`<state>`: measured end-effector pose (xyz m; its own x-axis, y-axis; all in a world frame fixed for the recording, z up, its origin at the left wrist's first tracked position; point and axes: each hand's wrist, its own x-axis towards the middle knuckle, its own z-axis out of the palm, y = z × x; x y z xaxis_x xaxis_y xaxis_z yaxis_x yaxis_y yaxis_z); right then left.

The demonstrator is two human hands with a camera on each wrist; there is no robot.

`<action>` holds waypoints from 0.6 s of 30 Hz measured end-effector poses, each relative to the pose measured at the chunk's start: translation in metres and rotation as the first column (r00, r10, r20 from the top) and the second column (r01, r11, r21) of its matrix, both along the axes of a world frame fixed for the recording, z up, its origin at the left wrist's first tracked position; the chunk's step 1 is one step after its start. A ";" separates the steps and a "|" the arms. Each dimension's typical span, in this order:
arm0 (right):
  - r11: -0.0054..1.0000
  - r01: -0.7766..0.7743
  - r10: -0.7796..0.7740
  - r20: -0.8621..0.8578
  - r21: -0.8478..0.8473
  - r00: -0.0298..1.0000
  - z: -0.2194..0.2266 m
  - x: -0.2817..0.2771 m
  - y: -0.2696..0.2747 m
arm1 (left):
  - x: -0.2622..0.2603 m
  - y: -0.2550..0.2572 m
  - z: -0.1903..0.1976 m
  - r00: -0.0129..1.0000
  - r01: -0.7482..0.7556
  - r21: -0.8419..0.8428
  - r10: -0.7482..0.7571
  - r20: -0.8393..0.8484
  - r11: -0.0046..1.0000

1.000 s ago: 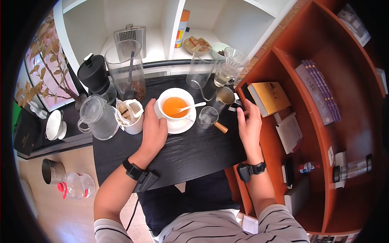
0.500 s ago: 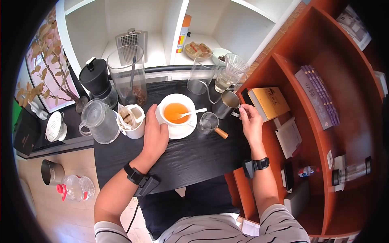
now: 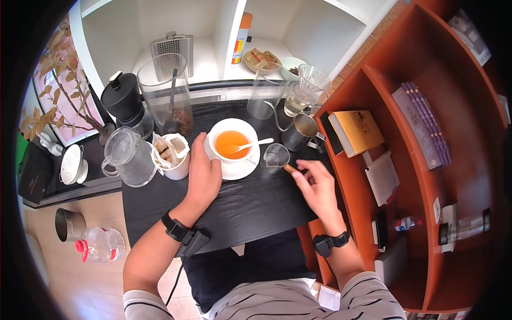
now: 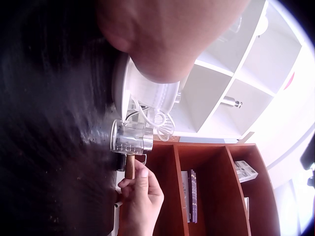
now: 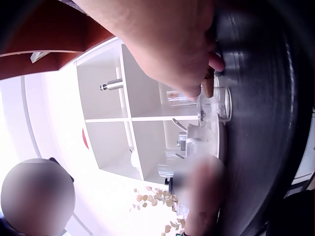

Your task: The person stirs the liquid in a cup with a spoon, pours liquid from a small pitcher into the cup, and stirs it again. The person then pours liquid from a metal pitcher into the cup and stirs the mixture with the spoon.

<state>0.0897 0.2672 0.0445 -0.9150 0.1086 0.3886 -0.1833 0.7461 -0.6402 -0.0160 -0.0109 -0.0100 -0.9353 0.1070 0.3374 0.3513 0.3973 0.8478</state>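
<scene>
My left hand (image 3: 205,170) lies with extended fingers along the left side of a white teacup (image 3: 255,130). The cup holds amber liquid and a white spoon (image 3: 257,143), and sits on a white saucer (image 3: 234,173). On the right, my right hand (image 3: 318,186) pinches the wooden handle (image 4: 130,168) of a small glass measuring cup (image 3: 274,159) between thumb and fingers. That measuring cup stands upright on the black table (image 3: 256,208), just right of the saucer. Behind it is a steel pitcher (image 3: 300,133), its handle toward the bookcase.
Left of my left hand stand a white mug (image 3: 178,169) with a drip bag, a lidded glass jug (image 3: 128,160) and a black grinder (image 3: 124,101). Tall glass cylinders and a glass dripper (image 3: 313,80) line the back. A brown bookcase (image 3: 368,80) borders the right.
My right hand has left the steel pitcher's handle, moved left and toward me, and taken the measuring cup's wooden handle. The left hand stays beside the teacup.
</scene>
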 end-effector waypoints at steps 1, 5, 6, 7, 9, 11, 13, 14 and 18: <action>1.000 0.004 -0.004 0.001 -0.003 1.000 -0.004 0.000 -0.003 | 0.000 0.000 0.000 1.000 0.002 0.013 -0.002 0.007 1.000; 0.999 0.020 -0.020 0.008 -0.045 1.000 -0.023 -0.008 -0.005 | 0.000 -0.002 0.002 1.000 0.002 -0.006 -0.002 0.003 1.000; 0.998 0.034 -0.035 -0.012 -0.050 0.999 -0.024 -0.011 -0.005 | 0.000 -0.001 0.001 1.000 -0.003 -0.012 0.003 0.005 1.000; 0.998 0.036 -0.036 -0.013 -0.053 0.999 -0.026 -0.015 -0.004 | 0.000 -0.001 0.001 1.000 -0.008 -0.018 0.009 0.008 1.000; 0.997 0.066 -0.067 -0.037 -0.029 0.997 -0.028 -0.024 -0.003 | -0.001 -0.001 0.001 1.000 -0.003 -0.013 0.004 0.012 1.000; 0.997 0.074 -0.076 -0.061 -0.027 0.995 -0.029 -0.033 -0.004 | -0.002 -0.001 0.001 1.000 0.001 -0.008 -0.001 0.018 1.000; 0.996 0.083 -0.085 -0.081 -0.027 0.993 -0.029 -0.040 -0.005 | -0.002 -0.001 0.000 1.000 0.004 -0.001 -0.004 0.006 1.000; 0.996 0.081 -0.084 -0.070 -0.047 0.994 -0.029 -0.044 -0.005 | -0.002 -0.001 -0.001 1.000 0.005 -0.005 -0.005 0.006 1.000; 0.994 0.109 -0.111 -0.122 -0.023 0.986 -0.033 -0.045 -0.007 | 0.002 0.001 0.000 0.999 0.017 -0.034 -0.018 -0.034 0.999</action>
